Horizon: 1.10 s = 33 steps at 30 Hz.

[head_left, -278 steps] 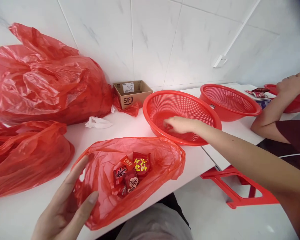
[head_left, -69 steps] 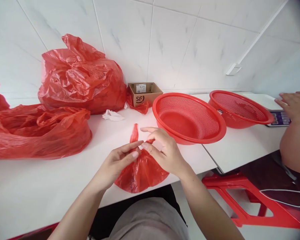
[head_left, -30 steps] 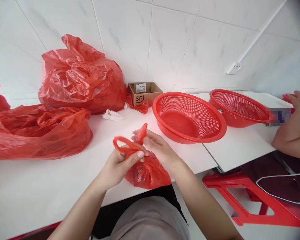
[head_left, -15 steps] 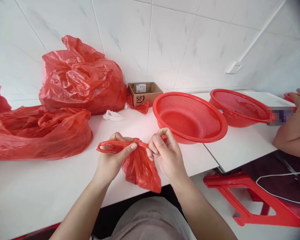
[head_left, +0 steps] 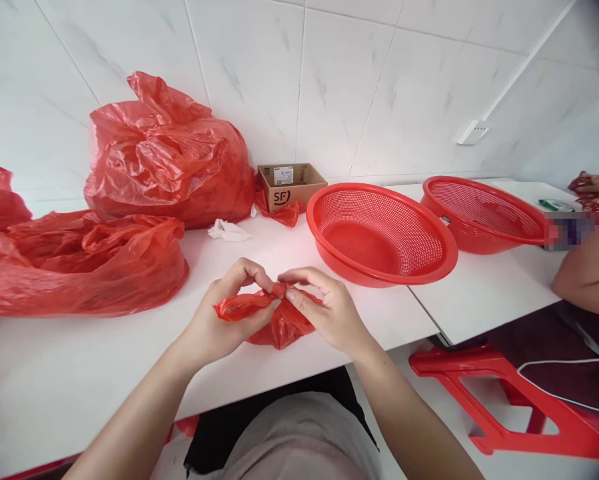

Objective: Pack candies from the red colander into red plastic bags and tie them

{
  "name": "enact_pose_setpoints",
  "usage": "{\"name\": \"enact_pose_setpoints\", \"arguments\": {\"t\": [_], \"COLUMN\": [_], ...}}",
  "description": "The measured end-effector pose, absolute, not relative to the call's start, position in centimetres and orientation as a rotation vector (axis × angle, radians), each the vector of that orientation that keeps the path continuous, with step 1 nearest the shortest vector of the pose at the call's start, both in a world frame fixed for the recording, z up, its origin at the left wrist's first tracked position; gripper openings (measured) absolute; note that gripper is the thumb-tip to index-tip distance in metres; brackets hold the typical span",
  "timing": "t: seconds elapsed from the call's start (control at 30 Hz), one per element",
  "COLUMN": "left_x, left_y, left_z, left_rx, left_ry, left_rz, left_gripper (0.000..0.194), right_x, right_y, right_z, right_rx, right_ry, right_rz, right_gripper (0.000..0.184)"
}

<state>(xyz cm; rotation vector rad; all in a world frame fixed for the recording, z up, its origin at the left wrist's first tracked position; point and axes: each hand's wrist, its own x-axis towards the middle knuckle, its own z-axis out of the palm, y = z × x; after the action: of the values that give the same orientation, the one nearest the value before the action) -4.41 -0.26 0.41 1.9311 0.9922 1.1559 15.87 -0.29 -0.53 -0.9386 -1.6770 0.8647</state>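
Between my hands is a small red plastic bag (head_left: 283, 328), its gathered top bunched at the fingertips. My left hand (head_left: 226, 317) is closed, thumb and fingers pinching the bag's neck, with a loop of red plastic sticking out to the left. From the other side my right hand (head_left: 329, 310) pinches the same bunched spot, its fingertips nearly meeting the left ones. The lower part of the bag hangs just above or on the white table (head_left: 229, 393); which of these I cannot tell. What the bag contains is hidden.
Two red plastic colanders (head_left: 379, 233) (head_left: 484, 213) stand to the right. Large red plastic bags (head_left: 169, 167) (head_left: 79, 280) lie at the left, near a cardboard box (head_left: 292, 190) and a crumpled white tissue (head_left: 229, 231). A co-worker's arm (head_left: 586, 267) and a red stool (head_left: 519, 400) are at far right.
Both hands have come together at the bag's neck; the right hand has moved left from the end it pulled. The bag's body now sits higher. The co-worker's hand now has something red and patterned.
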Motion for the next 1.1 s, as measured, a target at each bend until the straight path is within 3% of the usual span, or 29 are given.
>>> {"name": "enact_pose_setpoints", "arguments": {"t": [0.27,0.4,0.57,0.87,1.1], "left_x": [-3.3,-3.0,-2.8,-2.4,-3.9], "left_y": [1.0,1.0,0.6,0.8,0.7], "left_z": [-0.8,-1.1,-1.1,-1.9,-1.0], "left_rx": [1.950,2.035,2.133,2.198,2.396], "left_ry": [1.150,1.080,1.004,0.984,1.007], "left_rz": [1.612,1.601,1.564,1.723,1.609], "left_gripper": [0.029,0.031,0.032,0.034,0.024], "right_x": [13.6,13.6,13.4,12.1,13.8], "right_y": [-2.1,-1.7,-0.6,-1.6,0.0], "right_z": [-1.1,-1.3,-1.6,-2.3,-0.9], "right_rx": [-0.866,-0.874,-0.805,-0.854,-0.776], "right_ry": [-1.716,-1.487,-1.373,-1.263,-1.208], "right_rz": [1.052,0.961,1.104,1.091,1.583], "right_gripper": [0.008,0.006,0.027,0.024,0.021]}}
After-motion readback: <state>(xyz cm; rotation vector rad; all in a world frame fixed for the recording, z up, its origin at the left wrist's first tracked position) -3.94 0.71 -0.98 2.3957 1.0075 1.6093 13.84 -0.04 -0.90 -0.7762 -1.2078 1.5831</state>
